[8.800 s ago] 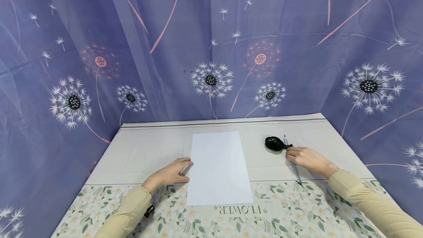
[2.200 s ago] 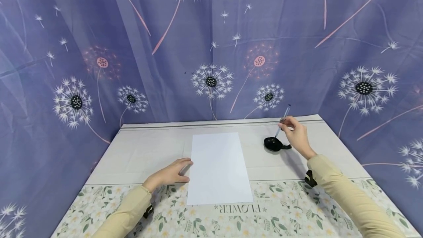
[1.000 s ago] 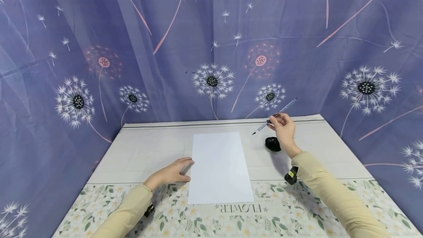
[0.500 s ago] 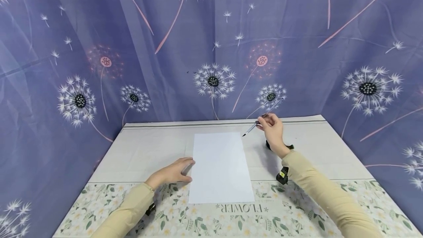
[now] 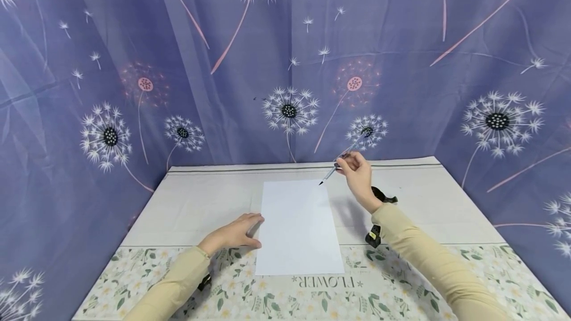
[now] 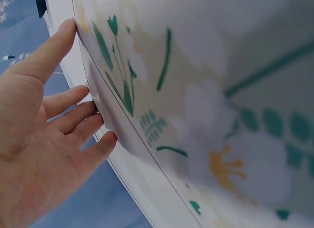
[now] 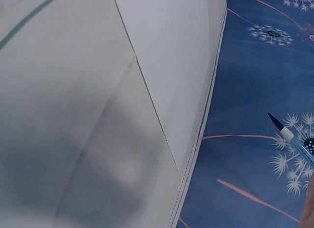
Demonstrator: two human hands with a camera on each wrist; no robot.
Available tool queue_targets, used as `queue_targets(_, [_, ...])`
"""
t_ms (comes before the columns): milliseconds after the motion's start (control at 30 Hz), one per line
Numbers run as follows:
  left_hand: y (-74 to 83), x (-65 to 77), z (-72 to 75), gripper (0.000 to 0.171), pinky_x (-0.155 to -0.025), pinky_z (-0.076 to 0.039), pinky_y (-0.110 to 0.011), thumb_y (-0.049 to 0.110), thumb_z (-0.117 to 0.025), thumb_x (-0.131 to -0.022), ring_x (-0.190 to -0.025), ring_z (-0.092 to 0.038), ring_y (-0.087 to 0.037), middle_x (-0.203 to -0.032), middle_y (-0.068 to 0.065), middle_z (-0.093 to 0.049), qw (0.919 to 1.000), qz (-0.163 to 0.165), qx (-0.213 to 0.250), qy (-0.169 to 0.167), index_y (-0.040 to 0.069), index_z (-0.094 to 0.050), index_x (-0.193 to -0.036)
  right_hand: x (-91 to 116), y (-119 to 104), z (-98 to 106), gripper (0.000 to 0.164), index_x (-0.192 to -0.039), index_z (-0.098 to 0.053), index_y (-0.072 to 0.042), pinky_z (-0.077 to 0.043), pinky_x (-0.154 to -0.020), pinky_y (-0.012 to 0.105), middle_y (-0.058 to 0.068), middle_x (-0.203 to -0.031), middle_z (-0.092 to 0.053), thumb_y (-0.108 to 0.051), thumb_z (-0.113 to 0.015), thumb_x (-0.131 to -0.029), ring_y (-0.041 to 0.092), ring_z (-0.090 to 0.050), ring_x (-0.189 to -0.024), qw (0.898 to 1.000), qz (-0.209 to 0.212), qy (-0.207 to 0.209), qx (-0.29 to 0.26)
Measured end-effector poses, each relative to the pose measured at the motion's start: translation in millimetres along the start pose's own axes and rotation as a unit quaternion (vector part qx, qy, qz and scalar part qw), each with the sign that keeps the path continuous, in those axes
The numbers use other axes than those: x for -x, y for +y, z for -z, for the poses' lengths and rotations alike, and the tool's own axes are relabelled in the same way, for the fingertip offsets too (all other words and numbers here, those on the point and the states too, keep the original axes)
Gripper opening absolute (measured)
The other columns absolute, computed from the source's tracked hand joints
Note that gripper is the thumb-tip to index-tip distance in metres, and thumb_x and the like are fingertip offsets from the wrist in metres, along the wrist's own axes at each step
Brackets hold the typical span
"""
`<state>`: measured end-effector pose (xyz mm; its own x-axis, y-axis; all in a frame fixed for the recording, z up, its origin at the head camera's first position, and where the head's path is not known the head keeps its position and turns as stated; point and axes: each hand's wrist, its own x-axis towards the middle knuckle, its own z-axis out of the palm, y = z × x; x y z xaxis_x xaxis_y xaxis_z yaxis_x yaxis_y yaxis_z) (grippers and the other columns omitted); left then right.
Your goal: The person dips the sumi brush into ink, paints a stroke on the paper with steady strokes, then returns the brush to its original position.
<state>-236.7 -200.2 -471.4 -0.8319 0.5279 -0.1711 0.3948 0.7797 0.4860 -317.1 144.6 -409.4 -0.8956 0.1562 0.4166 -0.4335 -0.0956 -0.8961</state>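
A blank white sheet of paper [image 5: 296, 232] lies on the table in front of me. My left hand [image 5: 234, 232] rests at its left edge, thumb and fingers spread; the left wrist view shows the fingers [image 6: 73, 125] extended and holding nothing. Between thumb and fingers my right hand [image 5: 359, 177] pinches a paintbrush [image 5: 329, 174] with a pale blue handle, slanted down to the left. Its dark pointed tip is at the sheet's upper right corner; whether it touches, I cannot tell. The brush tip [image 7: 275, 122] looks black in the right wrist view.
A black dish with a short handle [image 5: 382, 195] sits to the right of the paper, partly hidden behind my right wrist. The tablecloth [image 5: 214, 187] is white with a floral front band. Purple dandelion curtains [image 5: 232, 113] enclose the table's back and sides.
My right hand picked up the brush from beside the black dish, held its tip in the dish, then carried it left to the paper's upper right corner. The left hand stayed put.
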Motion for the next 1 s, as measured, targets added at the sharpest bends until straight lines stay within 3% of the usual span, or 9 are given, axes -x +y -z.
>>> queue_targets(300, [3.2,-2.1,-0.1,0.080,-0.116,-0.031,-0.054,0.036,-0.075,-0.083,-0.143,-0.030,-0.038,-0.153,-0.021,-0.034,0.9999,0.011,0.003,0.004,0.001,-0.039,-0.145,2,1,-9,0.026,-0.106,-0.052,0.022,-0.061,-0.072,0.027,0.005,-0.082,-0.066,0.006,-0.064,-0.088,0.003,-0.068,-0.075,0.999,0.028,-0.032,0.032])
queue_targets(567, [2.7,-3.5,0.6,0.080,-0.115,-0.032,-0.054,0.037,-0.075,-0.083,-0.142,-0.030,-0.039,-0.153,-0.022,-0.034,1.0000,0.009,-0.001,0.001,0.001,-0.039,-0.145,8,-5,-21,0.025,-0.108,-0.054,0.018,-0.061,-0.075,0.026,0.035,-0.094,-0.062,0.005,-0.064,-0.089,0.005,-0.068,-0.079,0.993,0.050,-0.081,0.075])
queue_targets(1000, [2.4,-6.2,0.2,0.078,-0.114,-0.035,-0.052,0.036,-0.075,-0.083,-0.141,-0.033,-0.038,-0.151,-0.022,-0.035,0.9999,0.008,-0.008,0.000,0.000,-0.041,-0.143,10,-9,-35,0.024,-0.108,-0.055,0.015,-0.061,-0.078,0.029,0.034,-0.098,-0.062,0.004,-0.065,-0.089,0.001,-0.066,-0.083,0.989,0.036,-0.107,0.093])
